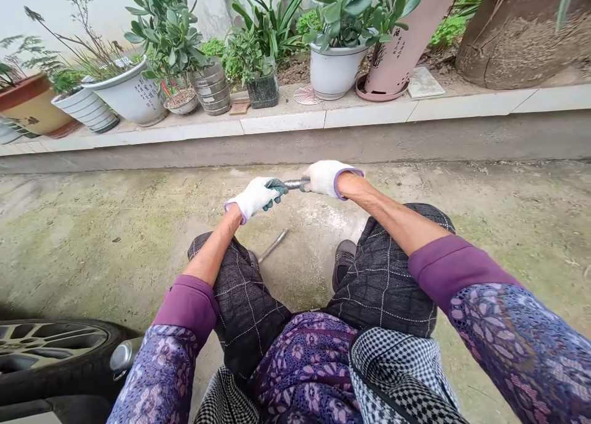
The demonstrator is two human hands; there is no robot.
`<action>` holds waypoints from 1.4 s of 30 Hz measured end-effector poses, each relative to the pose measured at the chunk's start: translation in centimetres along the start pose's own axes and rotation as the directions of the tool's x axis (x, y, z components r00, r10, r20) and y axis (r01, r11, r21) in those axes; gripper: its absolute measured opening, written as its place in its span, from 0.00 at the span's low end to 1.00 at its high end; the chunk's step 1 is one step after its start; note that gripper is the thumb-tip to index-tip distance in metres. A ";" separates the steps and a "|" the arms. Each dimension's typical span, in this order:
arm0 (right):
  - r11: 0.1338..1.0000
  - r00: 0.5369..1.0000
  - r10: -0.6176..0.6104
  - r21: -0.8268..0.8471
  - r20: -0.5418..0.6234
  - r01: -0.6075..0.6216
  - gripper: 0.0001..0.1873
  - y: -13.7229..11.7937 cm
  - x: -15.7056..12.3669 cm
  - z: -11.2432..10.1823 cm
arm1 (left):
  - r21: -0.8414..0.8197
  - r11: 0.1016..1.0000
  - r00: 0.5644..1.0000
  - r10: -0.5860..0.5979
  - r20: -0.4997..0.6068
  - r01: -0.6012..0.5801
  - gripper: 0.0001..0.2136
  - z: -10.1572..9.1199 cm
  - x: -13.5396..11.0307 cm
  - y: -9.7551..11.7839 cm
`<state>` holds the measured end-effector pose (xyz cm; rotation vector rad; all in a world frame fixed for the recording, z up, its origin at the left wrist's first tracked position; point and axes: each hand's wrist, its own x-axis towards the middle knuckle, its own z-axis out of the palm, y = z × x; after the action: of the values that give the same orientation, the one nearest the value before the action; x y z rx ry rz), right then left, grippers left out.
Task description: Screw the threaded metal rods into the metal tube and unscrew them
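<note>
Both my hands wear white knit gloves with purple cuffs and are held out over my knees. My left hand (257,196) is closed, its dark-coated fingertips gripping one end of a short grey metal rod (295,183). My right hand (327,177) is wrapped round the rod's other end. The rod lies level between the two hands, above the ground. A second thin metal rod (273,245) lies on the concrete between my feet.
I sit low, knees apart, over stained concrete ground (92,227). A raised tiled ledge (286,119) ahead carries several potted plants, among them a white pot (333,72). A car wheel (50,350) is at the lower left.
</note>
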<state>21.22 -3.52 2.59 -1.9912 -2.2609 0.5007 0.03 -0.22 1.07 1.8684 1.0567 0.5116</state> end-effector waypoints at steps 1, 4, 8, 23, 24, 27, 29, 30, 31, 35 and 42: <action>0.999 0.998 0.003 -0.035 -0.066 -0.005 0.16 0.3 0.1 -0.6 | -0.024 1.000 1.000 0.003 -0.018 -0.004 0.09 -0.1 0.1 0.1; 0.998 0.967 0.004 -0.054 -0.256 -0.018 0.18 0.9 0.0 -1.9 | -0.077 0.997 0.999 0.014 -0.041 -0.017 0.11 -0.3 0.3 0.4; 0.952 0.962 0.026 0.300 -0.272 0.059 0.18 0.4 -0.9 -2.1 | -0.092 0.995 0.999 0.042 -0.011 -0.043 0.11 -0.7 0.0 0.8; 0.976 0.956 -0.132 -0.133 0.261 0.171 0.15 -1.5 -0.9 2.8 | 0.215 0.977 0.988 -0.020 0.152 -0.013 0.07 0.8 -0.6 0.3; 0.969 0.975 -0.104 -0.203 0.197 0.144 0.15 -1.4 -0.5 2.8 | 0.219 0.976 0.990 -0.019 0.141 -0.012 0.07 0.9 -0.6 0.3; 0.973 0.999 -0.044 -0.226 0.010 0.045 0.17 -0.5 0.3 1.6 | 0.152 0.988 0.998 0.010 0.055 -0.018 0.07 0.6 -0.2 0.6; 0.983 0.993 -0.009 -0.185 -0.114 -0.012 0.19 0.5 0.4 0.1 | 0.065 0.998 1.000 0.025 -0.008 -0.024 0.09 0.1 0.1 0.7; 0.987 0.985 0.010 -0.159 -0.173 -0.037 0.19 0.9 0.3 -0.7 | 0.025 0.999 0.999 0.030 -0.020 -0.029 0.10 -0.2 0.1 0.7; 0.991 0.973 0.025 -0.122 -0.229 -0.054 0.18 1.3 0.1 -1.3 | -0.007 0.999 0.999 0.035 -0.024 -0.035 0.11 -0.4 0.2 0.6; 0.950 0.952 0.059 0.309 -0.301 0.039 0.19 1.7 -1.1 -3.0 | -0.054 0.997 0.999 0.051 -0.008 -0.051 0.11 -0.7 0.2 0.4; 0.682 0.877 -0.430 0.713 0.212 0.162 0.27 -0.1 -2.9 -0.7 | 0.096 0.990 0.993 0.096 0.070 -0.102 0.11 -0.7 -0.2 0.4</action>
<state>21.76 -6.26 3.76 -1.1875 -2.0507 1.5061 -0.42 -0.13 1.84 2.0197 0.9649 0.4587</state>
